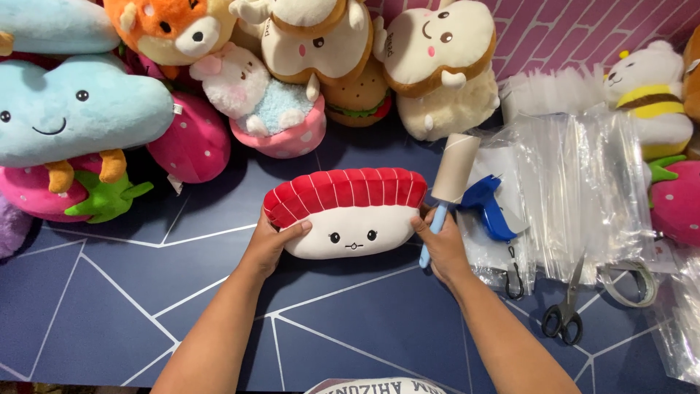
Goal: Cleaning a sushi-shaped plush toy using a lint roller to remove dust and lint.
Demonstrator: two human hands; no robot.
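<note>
- Left hand (273,241) grips the left end of the sushi plush toy (346,215), with the thumb on its white front and the other fingers closed behind it.
- Right hand (442,244) is closed around the light blue handle of a lint roller (448,182), and at the same time it touches the right end of the same toy.
- The lint roller stands tilted, with its roll up above the hand and just beside the red top of the toy.
- The sushi plush toy lies in the middle of the dark blue table (109,314), which has white lines; its red striped top points away from the person and its small face looks up.
- Just right of the roller is a blue tagging gun (492,208), on a pile of clear plastic bags (576,182).
- Black scissors (567,310) lie near the front edge of the bags.
- Many other plush toys stand along the far side, for example a blue cloud plush (73,109) at the left and a toast plush (441,58) behind the roller.
</note>
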